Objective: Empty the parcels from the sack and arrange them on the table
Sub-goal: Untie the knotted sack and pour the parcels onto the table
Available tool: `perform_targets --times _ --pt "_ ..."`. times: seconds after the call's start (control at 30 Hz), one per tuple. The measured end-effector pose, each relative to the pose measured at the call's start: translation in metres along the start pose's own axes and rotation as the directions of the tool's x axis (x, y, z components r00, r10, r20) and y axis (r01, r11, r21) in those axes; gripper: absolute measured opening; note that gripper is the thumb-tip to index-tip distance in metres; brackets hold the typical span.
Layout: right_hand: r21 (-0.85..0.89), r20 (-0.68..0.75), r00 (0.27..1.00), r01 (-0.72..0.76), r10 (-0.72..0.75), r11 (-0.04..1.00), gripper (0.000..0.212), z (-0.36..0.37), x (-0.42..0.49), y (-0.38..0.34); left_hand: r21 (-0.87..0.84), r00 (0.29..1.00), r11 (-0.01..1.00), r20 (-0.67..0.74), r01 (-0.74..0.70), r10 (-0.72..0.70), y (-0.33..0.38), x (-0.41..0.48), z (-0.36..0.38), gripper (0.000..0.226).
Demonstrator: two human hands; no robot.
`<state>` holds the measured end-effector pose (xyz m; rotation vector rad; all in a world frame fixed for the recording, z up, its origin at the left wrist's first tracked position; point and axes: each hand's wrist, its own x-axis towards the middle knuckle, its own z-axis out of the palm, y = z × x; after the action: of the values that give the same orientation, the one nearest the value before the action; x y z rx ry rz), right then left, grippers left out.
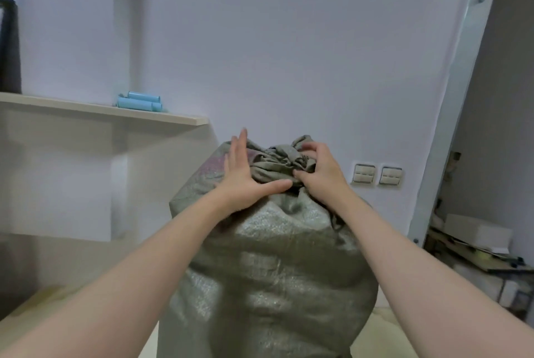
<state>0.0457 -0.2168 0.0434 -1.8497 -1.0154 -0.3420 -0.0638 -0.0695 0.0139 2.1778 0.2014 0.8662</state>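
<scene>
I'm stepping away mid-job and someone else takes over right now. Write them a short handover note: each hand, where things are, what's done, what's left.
Left hand: open, flat against the sack beside its neck, apparently steadying it.
Right hand: fingers curled on the bunched, closed neck.
Sack: upright, bulging, contents hidden; no parcels in view.
Done: nothing is out yet.
Left: open the neck, take out the parcels, arrange them.
</scene>
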Motion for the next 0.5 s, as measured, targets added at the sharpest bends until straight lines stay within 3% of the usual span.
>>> perform_targets --times 0.1,0.17,0.3,0.4,0.47,0.5 --pt "0.055 0.131 0.991 0.028 -0.035 0.998 0.057 0.003 -0.004 -0.012 0.222 0.997 0.975 0.078 -0.015 -0.002 0.013 -0.001 0.008 0.138" --pt "0.091 0.208 0.977 0.026 -0.045 0.995 0.060 0.000 -0.007 -0.015 0.333 0.995 0.943 0.095 0.007 -0.041 0.016 -0.004 0.015 0.129" --pt "0.075 0.337 0.941 -0.013 -0.013 0.997 0.069 -0.011 -0.015 -0.010 0.349 0.999 0.937 -0.022 0.034 -0.029 0.018 -0.005 0.016 0.099" --pt "-0.006 0.273 0.961 0.054 -0.050 0.999 0.054 -0.016 -0.021 -0.012 0.335 0.999 0.942 -0.034 0.031 -0.021 0.023 -0.008 0.018 0.091" --pt "-0.023 0.110 0.992 0.066 -0.063 0.998 0.033 -0.021 -0.024 -0.014 0.344 0.999 0.938 -0.050 0.034 -0.018 0.021 -0.011 0.018 0.086" --pt "-0.067 0.034 0.999 0.043 -0.041 0.997 0.032 -0.024 -0.025 -0.012 0.350 0.998 0.936 -0.059 0.036 -0.017 0.019 -0.013 0.017 0.085"
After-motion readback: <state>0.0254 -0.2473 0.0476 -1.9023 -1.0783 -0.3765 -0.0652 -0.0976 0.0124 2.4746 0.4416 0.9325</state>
